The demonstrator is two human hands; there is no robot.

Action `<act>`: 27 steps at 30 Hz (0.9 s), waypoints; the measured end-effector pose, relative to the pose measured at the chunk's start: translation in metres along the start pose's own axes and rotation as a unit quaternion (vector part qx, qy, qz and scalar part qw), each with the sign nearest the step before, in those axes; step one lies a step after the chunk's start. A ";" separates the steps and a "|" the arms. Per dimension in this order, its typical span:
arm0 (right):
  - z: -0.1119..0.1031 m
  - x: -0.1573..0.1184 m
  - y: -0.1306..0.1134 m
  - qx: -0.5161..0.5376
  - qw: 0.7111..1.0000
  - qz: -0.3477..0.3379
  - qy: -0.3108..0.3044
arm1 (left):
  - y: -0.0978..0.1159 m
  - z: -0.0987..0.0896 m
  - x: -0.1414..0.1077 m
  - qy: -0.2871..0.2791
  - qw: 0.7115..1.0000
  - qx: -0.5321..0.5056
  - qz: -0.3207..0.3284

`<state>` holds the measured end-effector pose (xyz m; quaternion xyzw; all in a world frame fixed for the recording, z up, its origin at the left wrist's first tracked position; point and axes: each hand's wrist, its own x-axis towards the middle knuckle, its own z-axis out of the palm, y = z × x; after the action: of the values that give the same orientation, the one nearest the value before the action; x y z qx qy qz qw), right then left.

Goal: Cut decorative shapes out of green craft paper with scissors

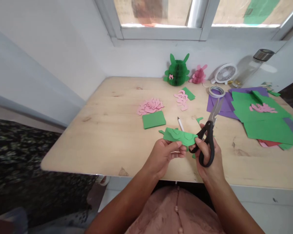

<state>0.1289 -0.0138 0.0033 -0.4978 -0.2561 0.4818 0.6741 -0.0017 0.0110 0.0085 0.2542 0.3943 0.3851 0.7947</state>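
My left hand (166,155) pinches the lower edge of a strip of green paper (179,136), which has curved outlines drawn on it. The fingers of my right hand (210,157) touch the strip's right end. Looped over that same hand is a pair of black-handled scissors (210,130), blades pointing up and away from the paper. Just behind the strip lies a white pen (180,124). A green paper rectangle (154,120) rests to the left of the pen, with a pile of pink paper cutouts (151,106) beyond it.
At the back stand a green paper honeycomb figure (177,72), a smaller pink one (198,75), a white fan (225,73) and a glass bottle (251,70). A tape roll (216,92) sits on purple paper (218,105). Green sheets (266,128) cover the right side.
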 end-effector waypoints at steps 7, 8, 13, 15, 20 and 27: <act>-0.029 -0.014 -0.009 -0.054 0.991 0.070 -0.096 | 0.017 -0.011 0.009 0.024 0.999 0.019 0.027; -0.036 -0.018 -0.010 -0.073 0.988 0.077 -0.111 | 0.021 -0.013 0.011 0.020 0.999 0.026 0.031; -0.068 -0.034 -0.017 -0.149 0.965 0.097 -0.190 | 0.039 -0.018 0.015 -0.021 0.997 0.070 0.036; -0.076 -0.037 -0.019 -0.180 0.955 0.111 -0.208 | 0.044 -0.019 0.016 -0.038 0.995 0.090 0.033; -0.078 -0.032 -0.025 -0.201 0.960 0.097 -0.169 | 0.049 -0.019 0.016 -0.063 0.991 0.115 0.029; -0.053 -0.010 -0.024 -0.182 0.975 0.062 -0.113 | 0.037 -0.018 0.016 -0.110 0.981 0.159 -0.001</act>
<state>0.1786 -0.0463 0.0068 -0.5691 -0.3825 0.5212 0.5081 -0.0252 0.0467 0.0176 0.4177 0.3615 0.2859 0.7830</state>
